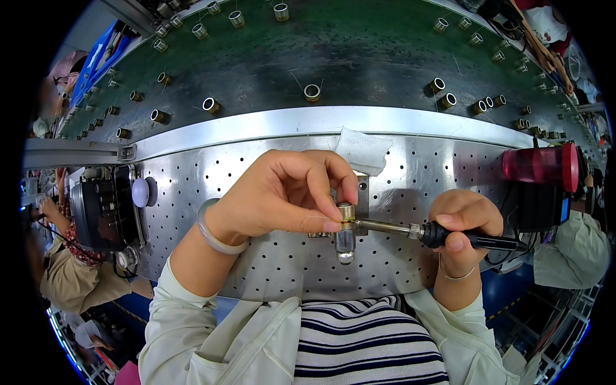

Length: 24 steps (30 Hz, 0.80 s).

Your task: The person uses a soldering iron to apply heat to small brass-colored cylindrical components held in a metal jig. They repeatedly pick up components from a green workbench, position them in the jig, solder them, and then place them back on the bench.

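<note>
Bright, cool light spreads over the metal table, which throws back pale glare, as does the smooth rail. The belt beyond looks darker. The left hand and right hand are clear and well lit. Straight edges bow strongly toward the rim, where people look stretched and soft beside black corners.

"What's the left hand doing?"
"Pinching, its thumb tip and forefinger drawn close together."
"And the right hand?"
"Fingers curled in a closed grip. Both forearms slant inward from below."
</note>
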Available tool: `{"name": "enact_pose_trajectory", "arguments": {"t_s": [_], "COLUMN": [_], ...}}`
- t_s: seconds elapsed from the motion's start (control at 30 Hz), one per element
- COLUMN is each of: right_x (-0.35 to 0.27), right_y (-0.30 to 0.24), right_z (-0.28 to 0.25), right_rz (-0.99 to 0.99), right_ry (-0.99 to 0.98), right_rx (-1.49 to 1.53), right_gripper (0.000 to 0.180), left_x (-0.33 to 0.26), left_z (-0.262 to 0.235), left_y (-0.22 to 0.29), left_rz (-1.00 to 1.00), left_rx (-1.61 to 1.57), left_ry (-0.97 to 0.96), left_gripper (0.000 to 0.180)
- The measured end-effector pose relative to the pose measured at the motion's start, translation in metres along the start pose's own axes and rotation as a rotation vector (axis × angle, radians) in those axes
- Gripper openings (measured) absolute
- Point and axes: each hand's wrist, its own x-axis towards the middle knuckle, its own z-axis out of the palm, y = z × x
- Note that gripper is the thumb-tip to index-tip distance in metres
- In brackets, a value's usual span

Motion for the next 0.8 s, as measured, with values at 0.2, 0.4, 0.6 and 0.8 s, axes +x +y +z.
{"name": "enact_pose_trajectory", "arguments": {"t_s": [0.2,0.4,0.6,0.8], "right_x": [0.0012,0.0017,0.0031,0.0032], "right_y": [0.0013,0.0017,0.0013,0.0033], "right_z": [-0.0021,-0.0017,-0.0040,-0.0054], "right_rz": [-0.034,-0.038,0.013,0.013], "right_ry": [-0.051,-0.050,-0.059,-0.051], "right_rx": [-0.022,-0.028,0.004,0.010], "right_gripper": [0.019,0.018,0.017,0.017], "left_x": [-0.0002,0.0000,0.0006,0.0013], "left_z": [-0.0007,-0.0018,-0.0067,-0.0024], "left_y": [0.0004,0.0000,0.0042,0.0074], "left_rz": [-0.007,-0.002,-0.060,-0.137], "left_rx": [-0.003,-0.003,-0.016,0.003], "left_ry": [-0.005,-0.012,-0.056,-0.013], "left_gripper": [0.015,0.015,0.016,0.025]}}
